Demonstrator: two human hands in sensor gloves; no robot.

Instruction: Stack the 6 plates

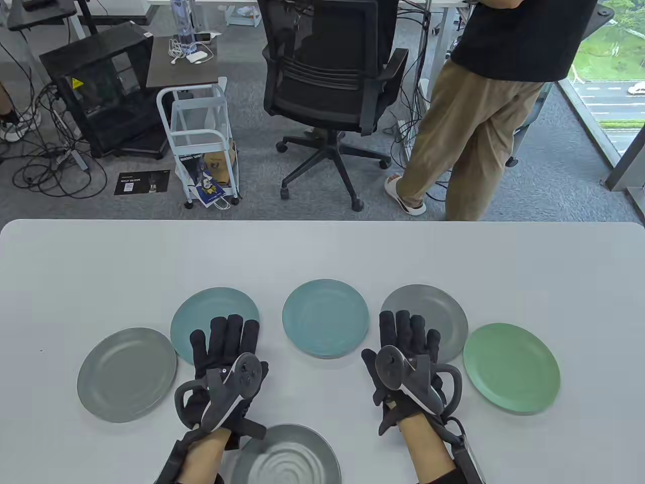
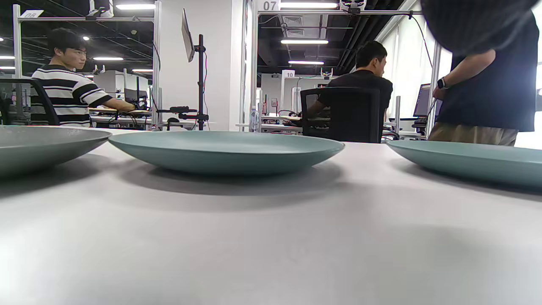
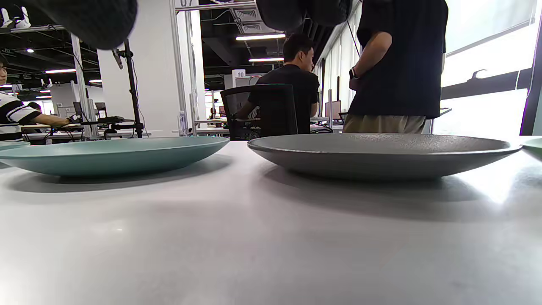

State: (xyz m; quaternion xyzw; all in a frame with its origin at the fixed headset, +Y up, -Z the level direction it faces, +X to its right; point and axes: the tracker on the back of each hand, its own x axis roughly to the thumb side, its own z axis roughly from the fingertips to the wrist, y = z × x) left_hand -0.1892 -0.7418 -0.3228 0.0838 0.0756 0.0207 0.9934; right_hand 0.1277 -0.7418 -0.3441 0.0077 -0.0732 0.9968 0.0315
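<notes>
Six round matte plates lie singly on the white table [image 1: 322, 252]: grey [image 1: 127, 374], teal [image 1: 204, 317], teal [image 1: 325, 325], grey [image 1: 438, 317], green [image 1: 511, 368], another grey [image 1: 285, 455] nearest. Left hand [image 1: 228, 353] and right hand [image 1: 405, 348] rest flat, fingers spread, holding nothing. I'd lift each by its rim, centring it before release.

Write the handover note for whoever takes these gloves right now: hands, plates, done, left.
Left hand: flat, fingers spread, holding nothing, over the near edge of the left teal plate.
Right hand: flat, empty, over the near edge of the right grey plate.
Other plates, each apart on the table: left grey plate, middle teal plate, green plate, near grey plate.
Done: nothing stacked.
Left: stack all six.
</notes>
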